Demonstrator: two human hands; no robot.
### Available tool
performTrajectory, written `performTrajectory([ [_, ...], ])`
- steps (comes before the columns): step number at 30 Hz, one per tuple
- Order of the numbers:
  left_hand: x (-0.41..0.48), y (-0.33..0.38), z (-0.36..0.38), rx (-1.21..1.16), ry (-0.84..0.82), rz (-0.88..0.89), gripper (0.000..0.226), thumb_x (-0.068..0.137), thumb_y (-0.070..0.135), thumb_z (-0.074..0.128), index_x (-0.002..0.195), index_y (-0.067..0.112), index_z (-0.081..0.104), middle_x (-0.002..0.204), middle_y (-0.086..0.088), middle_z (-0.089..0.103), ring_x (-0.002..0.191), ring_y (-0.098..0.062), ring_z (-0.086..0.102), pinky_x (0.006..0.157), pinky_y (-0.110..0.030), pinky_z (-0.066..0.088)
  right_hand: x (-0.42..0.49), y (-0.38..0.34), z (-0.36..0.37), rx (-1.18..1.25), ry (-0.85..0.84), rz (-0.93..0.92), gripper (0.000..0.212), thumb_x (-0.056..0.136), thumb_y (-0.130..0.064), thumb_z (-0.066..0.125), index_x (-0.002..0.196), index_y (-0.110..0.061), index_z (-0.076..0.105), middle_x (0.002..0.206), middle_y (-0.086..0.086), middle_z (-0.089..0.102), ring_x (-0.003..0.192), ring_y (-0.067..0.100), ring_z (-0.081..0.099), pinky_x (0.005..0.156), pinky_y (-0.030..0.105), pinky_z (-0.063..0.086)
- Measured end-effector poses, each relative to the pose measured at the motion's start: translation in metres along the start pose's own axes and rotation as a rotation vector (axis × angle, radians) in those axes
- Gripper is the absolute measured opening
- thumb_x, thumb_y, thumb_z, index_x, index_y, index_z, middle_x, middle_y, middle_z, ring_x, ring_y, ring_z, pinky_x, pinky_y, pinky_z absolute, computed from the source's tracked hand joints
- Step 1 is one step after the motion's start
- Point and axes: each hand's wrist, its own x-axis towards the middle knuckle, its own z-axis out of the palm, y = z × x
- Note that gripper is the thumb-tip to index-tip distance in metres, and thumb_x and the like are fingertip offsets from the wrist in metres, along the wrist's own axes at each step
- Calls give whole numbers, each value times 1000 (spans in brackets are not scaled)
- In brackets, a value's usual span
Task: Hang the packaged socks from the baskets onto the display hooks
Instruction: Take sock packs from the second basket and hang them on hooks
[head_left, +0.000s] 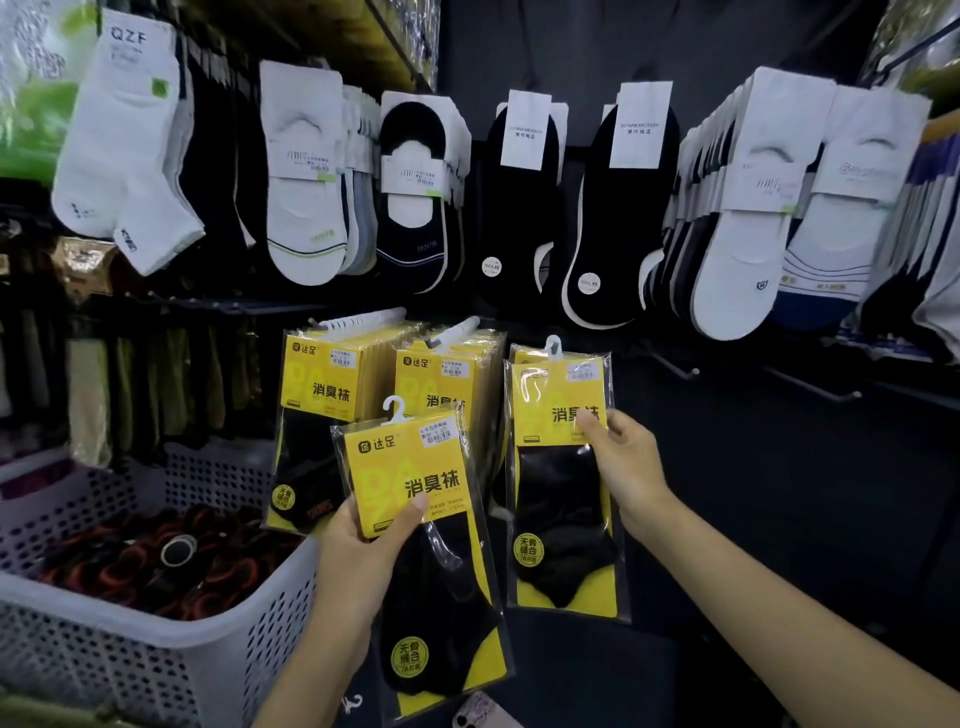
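Note:
My left hand (363, 545) grips a yellow-and-black sock pack (431, 561) by its left edge, thumb across the yellow card; its white hanger points up, free of any hook. My right hand (623, 457) pinches the right edge of another sock pack (556, 499), whose white hanger (552, 347) sits at the level of the right-hand hook. Two full rows of the same yellow packs (322, 379) (441, 374) hang on hooks to the left of it.
A pale perforated plastic basket (130, 649) with dark red-and-black rolled items stands at lower left. White and black no-show socks (519, 197) hang on the upper hooks. Bare metal hooks (810, 387) stick out at the right over a dark panel.

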Motion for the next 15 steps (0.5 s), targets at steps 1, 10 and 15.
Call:
performTrajectory([
  [1,0,0,0,1,-3,-2,25,76,28,75,98,30,63,93,12,73,92,-3,64,70,-20,45,3,2,3,4,10,10,20,96,-21,53,110,-12,65,107,7,71,101,19,67,96,38,51],
  [10,3,-3,1,3,-13,-6,22,77,28,75,95,31,64,85,17,74,84,2,66,67,-17,46,37,32,6,-88,163,142,16,89,-31,64,91,-15,62,104,5,66,100,20,61,86,32,49],
  [15,3,-10,10,43,-38,6,20,78,28,75,95,31,65,85,19,74,79,7,67,61,-10,46,17,54,-6,-259,306,104,22,87,-28,67,97,-11,57,102,8,59,94,23,59,73,30,45],
])
